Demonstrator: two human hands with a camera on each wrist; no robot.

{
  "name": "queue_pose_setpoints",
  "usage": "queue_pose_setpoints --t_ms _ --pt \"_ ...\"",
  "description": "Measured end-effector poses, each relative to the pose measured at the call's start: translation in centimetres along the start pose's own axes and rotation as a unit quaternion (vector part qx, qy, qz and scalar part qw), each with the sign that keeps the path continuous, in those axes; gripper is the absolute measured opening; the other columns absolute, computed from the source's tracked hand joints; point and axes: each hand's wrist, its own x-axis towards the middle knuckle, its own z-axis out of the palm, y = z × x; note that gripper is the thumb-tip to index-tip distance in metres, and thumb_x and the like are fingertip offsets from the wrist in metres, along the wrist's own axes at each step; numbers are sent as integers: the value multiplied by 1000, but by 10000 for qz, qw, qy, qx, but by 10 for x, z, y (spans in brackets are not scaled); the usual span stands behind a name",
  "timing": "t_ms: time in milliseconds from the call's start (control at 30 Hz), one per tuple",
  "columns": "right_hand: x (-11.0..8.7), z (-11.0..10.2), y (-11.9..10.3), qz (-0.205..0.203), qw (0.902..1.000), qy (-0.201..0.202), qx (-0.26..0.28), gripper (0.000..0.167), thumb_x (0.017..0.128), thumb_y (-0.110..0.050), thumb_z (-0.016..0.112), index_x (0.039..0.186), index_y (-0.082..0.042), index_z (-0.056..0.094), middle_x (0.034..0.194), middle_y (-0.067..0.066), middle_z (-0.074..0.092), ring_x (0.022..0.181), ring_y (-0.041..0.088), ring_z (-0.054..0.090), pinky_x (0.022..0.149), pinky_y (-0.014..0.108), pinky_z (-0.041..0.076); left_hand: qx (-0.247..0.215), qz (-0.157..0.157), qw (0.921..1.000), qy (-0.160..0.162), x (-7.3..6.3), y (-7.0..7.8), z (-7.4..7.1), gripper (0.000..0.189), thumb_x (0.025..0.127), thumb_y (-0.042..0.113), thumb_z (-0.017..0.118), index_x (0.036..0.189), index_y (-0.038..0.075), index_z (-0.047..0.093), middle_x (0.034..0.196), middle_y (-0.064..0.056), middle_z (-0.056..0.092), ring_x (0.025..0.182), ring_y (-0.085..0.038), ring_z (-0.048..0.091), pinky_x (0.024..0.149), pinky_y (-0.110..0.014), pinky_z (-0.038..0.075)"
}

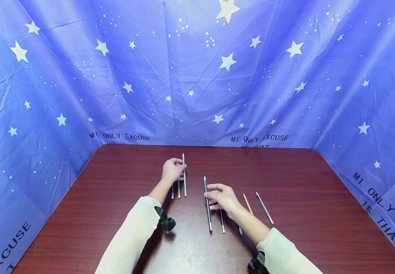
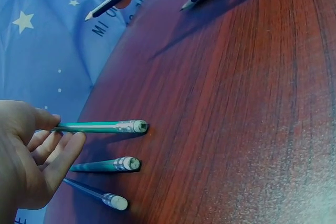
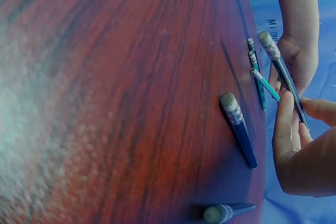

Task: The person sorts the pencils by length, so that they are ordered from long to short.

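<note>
My left hand (image 1: 171, 171) pinches a green pencil (image 2: 100, 127) between thumb and fingers, with its white eraser end towards me. Beneath that hand, a second green pencil (image 2: 107, 164) and a blue pencil (image 2: 89, 188) lie on the table, their tips hidden by the hand. To the right, my right hand (image 1: 226, 198) grips a dark blue pencil (image 1: 208, 213) near its middle. The tip of this pencil points away from me, and its eraser end (image 3: 266, 39) shows large in the right wrist view. Another dark blue pencil (image 1: 222, 222) lies just under the right hand.
Under the right wrist lies a dark pencil (image 1: 240, 230), partly covered. Further right are a yellow pencil (image 1: 247, 203) and a dark green pencil (image 1: 264, 208). The reddish-brown table (image 1: 122, 220) ends at a blue star-patterned curtain (image 1: 197, 76) behind and on both sides.
</note>
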Motion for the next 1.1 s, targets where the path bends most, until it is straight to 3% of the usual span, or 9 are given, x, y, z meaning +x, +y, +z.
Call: queue_pose_setpoints --t_ms 200,700,1100 --pt "3 -1 4 24 10000 -33 -84 41 81 -8 67 120 3 57 89 14 68 61 13 58 56 29 58 151 -65 9999 -2 6 -5 4 26 84 7 65 108 -1 59 85 -11 63 58 -13 60 52 -30 58" --pt "0 0 4 1 10000 36 -54 40 78 -7 68 116 3 59 82 8 69 58 12 58 55 28 58 928 -306 9952 30 11 -8 7 23 84 10 66 104 0 62 91 -17 69 48 -11 60 47 -26 56" --pt "2 -2 5 1 10000 -14 -54 40 78 -7 68 116 4 58 79 5 68 58 11 58 55 28 58 1588 105 9872 -96 6 -5 11 23 85 12 65 105 -1 63 93 -17 67 49 -14 64 45 -23 54"
